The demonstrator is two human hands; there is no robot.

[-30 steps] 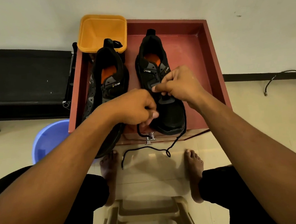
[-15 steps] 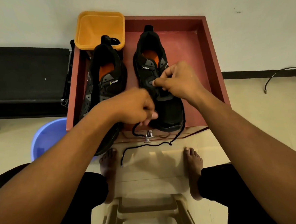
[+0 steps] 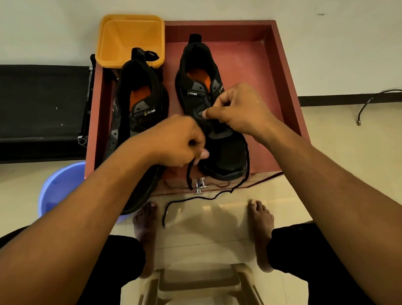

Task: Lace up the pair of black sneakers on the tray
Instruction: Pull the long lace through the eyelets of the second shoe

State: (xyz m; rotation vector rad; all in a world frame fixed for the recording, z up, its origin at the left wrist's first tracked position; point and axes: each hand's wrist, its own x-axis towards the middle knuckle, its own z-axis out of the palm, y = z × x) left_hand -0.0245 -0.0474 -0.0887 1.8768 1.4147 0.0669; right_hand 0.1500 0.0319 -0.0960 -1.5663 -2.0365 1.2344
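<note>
Two black sneakers with orange insoles lie on a red tray (image 3: 283, 80). The left sneaker (image 3: 139, 104) lies tilted, its toe hidden under my left forearm. The right sneaker (image 3: 221, 151) points its toe toward me. A black lace (image 3: 222, 195) runs round the right sneaker's toe and hangs over the tray's front edge. My left hand (image 3: 178, 142) pinches one end of the lace beside the toe. My right hand (image 3: 237, 109) rests over the sneaker's eyelets with thumb and fingers pinched there; the lace under it is hidden.
A yellow tub (image 3: 130, 35) sits at the tray's back left corner. A blue basin (image 3: 57, 186) stands on the floor at left, beside a black bench (image 3: 30, 109). A chrome knob (image 3: 200, 184) sticks out below the tray. My bare feet and a plastic stool (image 3: 197, 286) are below.
My left hand has shifted slightly up and right along the toe, drawing the short lace end tighter. My right hand has stayed at the eyelets. The hanging loop has straightened a little.
</note>
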